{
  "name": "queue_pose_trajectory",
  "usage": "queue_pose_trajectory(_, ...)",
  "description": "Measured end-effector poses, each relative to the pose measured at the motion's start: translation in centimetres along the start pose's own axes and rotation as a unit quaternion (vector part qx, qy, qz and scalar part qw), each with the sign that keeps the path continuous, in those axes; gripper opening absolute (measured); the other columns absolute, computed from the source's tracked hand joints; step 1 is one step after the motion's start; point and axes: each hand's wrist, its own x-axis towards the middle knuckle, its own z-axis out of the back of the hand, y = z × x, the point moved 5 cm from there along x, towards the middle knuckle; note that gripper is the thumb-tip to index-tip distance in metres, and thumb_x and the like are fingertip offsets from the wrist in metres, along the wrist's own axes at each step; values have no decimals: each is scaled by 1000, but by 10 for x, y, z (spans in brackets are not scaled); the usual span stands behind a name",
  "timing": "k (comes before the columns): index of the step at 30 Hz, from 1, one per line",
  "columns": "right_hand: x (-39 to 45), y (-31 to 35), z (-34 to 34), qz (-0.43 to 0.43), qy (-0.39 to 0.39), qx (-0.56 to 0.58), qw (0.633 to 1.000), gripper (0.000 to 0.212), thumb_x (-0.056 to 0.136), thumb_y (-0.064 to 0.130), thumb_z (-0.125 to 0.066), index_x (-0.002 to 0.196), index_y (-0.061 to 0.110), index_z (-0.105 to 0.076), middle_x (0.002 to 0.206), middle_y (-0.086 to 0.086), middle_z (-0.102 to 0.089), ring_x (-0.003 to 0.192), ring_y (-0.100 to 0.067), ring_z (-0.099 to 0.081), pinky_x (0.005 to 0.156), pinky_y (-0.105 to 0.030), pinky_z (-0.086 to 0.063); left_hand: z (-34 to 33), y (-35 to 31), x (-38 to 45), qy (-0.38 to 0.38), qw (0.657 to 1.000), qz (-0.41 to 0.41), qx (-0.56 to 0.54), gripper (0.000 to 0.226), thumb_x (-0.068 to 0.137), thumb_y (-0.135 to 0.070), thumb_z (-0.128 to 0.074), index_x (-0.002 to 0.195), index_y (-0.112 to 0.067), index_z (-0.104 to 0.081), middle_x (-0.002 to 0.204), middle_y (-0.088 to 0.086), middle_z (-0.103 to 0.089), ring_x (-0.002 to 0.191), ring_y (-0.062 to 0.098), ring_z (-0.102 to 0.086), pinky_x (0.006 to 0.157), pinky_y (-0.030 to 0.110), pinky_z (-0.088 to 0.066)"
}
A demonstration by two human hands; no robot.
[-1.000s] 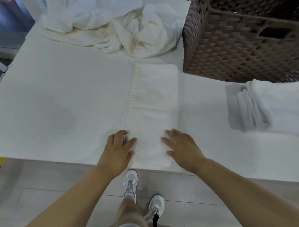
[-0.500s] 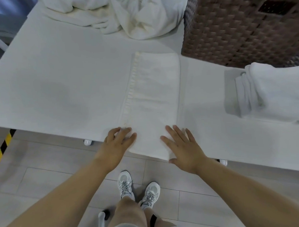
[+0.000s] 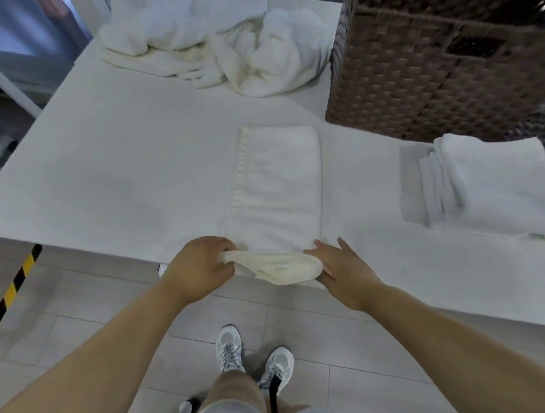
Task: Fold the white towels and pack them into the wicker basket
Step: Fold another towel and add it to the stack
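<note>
- White tabletop runs across the view over a pale tiled floor, with black-and-yellow tape at the left edge
- left hand has its fingers curled round the near left corner of the long folded towel, lifting that end off the table edge
- right hand lies against the near right corner with fingers fairly straight; whether the thumb pinches underneath I cannot tell
- towel's strip runs away from the hands toward the wicker basket, which stands at the far right
- risk, as I judge it: only the left corner looks firmly held, so as the end is carried over the right side could slip, skewing the fold; the layers at the lifted end may also fan apart
- count: one towel being folded, one stack of folded towels at right just before the basket, one crumpled heap of unfolded towels at the far side, one basket, two hands
</note>
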Motion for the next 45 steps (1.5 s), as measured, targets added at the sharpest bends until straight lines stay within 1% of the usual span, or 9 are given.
queue_pose_trajectory(4, 1, 1, 40, -79, -63, 212, 972, 18, 99, 39, -42, 106, 25, -51, 95, -6, -64, 80, -19, -56, 80, -39, -47, 33, -19, 13, -52, 978, 61, -195, 15, 77, -31, -65, 92, -29, -65, 81, -5, -66, 67, 6, -57, 53, 11, -42)
queue_pose_trajectory(10, 35, -11, 70, -135, -176, 364, 905, 32, 98, 39, -45, 91, 9, -45, 79, -13, -54, 69, -17, -46, 63, -33, -36, 37, -25, 48, 43, 932, 110, -342, 56, 49, -53, -86, 96, -32, -67, 90, -19, -73, 83, -5, -67, 72, 14, -52)
queue_pose_trajectory(13, 59, -18, 81, -150, -196, 369, 896, 33, 98, 37, -45, 92, 5, -43, 79, -11, -53, 70, -17, -46, 62, -33, -35, 30, -14, 73, 44, 938, 137, -315, 48, 63, -24, -87, 100, -37, -61, 98, -16, -69, 92, 0, -64, 84, 26, -52)
queue_pose_trajectory(20, 127, -45, 104, -216, -220, 326, 893, 31, 100, 35, -43, 72, 24, -35, 69, 5, -42, 62, -9, -40, 56, -24, -32, 32, 4, 151, 30, 944, 143, -295, 42, 81, -38, -71, 119, -39, -54, 111, -14, -65, 102, 11, -62, 88, 31, -47)
queue_pose_trajectory(29, 172, -78, 90, -319, -167, 259, 896, 33, 99, 44, -38, 90, 13, -45, 79, 2, -52, 83, -25, -54, 71, -32, -40, 17, 20, 202, 80, 952, 180, -235, 27, 88, -45, -58, 111, -34, -49, 104, -10, -62, 99, 17, -60, 83, 31, -46)
queue_pose_trajectory(34, 170, -81, 90, -340, -173, 249, 890, 32, 96, 45, -45, 92, 13, -46, 82, 0, -54, 84, -26, -55, 70, -34, -44, 20, 17, 207, 63, 975, 159, -145, 48, 88, -46, -57, 127, -23, -41, 112, 0, -60, 103, 25, -59, 88, 37, -48)
queue_pose_trajectory(40, 152, -49, 101, -117, -280, 26, 952, 39, 87, 28, -62, 119, 10, -51, 123, -11, -52, 111, -27, -46, 92, -40, -47, 36, 3, 194, -124, 985, -109, 45, 60, 85, -47, -52, 132, -10, -46, 125, 9, -41, 107, 29, -40, 86, 34, -42)
queue_pose_trajectory(43, 150, -42, 75, -12, -139, -93, 986, 58, 92, 50, -36, 137, 14, -41, 148, -13, -38, 137, -24, -27, 107, -42, -37, 22, 8, 193, -56, 965, -212, 143, 59, 94, -52, -34, 125, -8, -58, 133, 7, -51, 111, 30, -41, 90, 43, -49)
queue_pose_trajectory(45, 149, -51, 59, -49, 5, -81, 995, 83, 86, 67, -2, 153, 19, -10, 160, 0, 9, 146, -15, 13, 119, -35, -5, 11, 15, 195, 54, 966, -174, 184, 77, 94, -63, -12, 133, -11, -53, 146, 5, -43, 123, 33, -41, 94, 50, -49)
